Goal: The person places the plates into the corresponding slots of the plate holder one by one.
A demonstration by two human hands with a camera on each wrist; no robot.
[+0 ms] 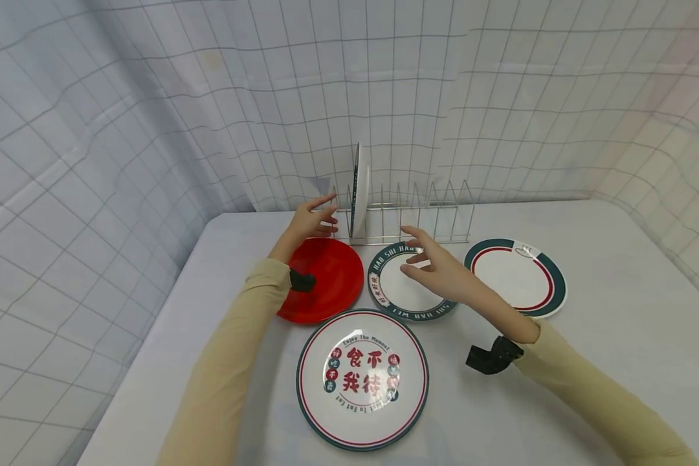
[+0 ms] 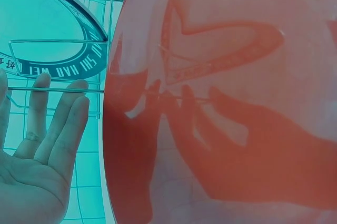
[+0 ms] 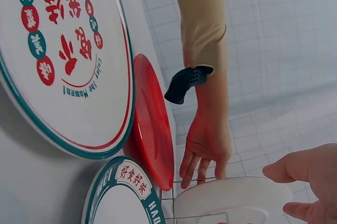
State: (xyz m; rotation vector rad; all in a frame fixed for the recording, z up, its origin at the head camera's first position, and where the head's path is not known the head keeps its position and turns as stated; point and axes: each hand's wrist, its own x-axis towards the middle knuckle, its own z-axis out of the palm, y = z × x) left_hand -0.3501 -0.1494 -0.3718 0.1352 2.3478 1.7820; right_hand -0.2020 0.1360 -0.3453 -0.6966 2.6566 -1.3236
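Wrinkled, grid-patterned cloth [image 1: 349, 84] hangs behind a white table [image 1: 606, 362], where an upright plate [image 1: 362, 194] stands in a thin wire rack [image 1: 431, 243]. The hands are apart, loose-fingered, gripping nothing: left hand [image 1: 310, 223] beside the rack, right hand [image 1: 437, 265] above the lettered plate [image 1: 404, 292]. Racking plates seems in hand; the next move likely calls for a rim grip on the glossy, round red plate [image 1: 329, 278].

Head view is looking far and down; wrist views, left close, right facing left, are sharing red plate [image 1: 336, 277]
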